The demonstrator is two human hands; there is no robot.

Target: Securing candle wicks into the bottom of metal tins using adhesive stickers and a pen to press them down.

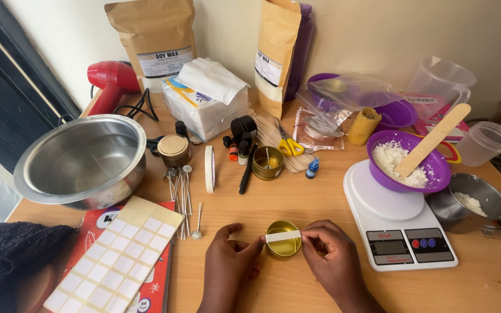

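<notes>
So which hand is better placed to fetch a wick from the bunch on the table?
Probably left. The left hand lies nearer the metal-based wicks, up and to its left. The right hand, on the tin's far side, pinches the tape strip.

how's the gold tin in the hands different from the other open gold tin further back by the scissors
The near gold tin has a white strip across its mouth, pinched by the left hand and right hand; the far gold tin has none and nobody touches it. Something small stands inside the far tin; the near tin looks empty. Both are round, open and upright.
</notes>
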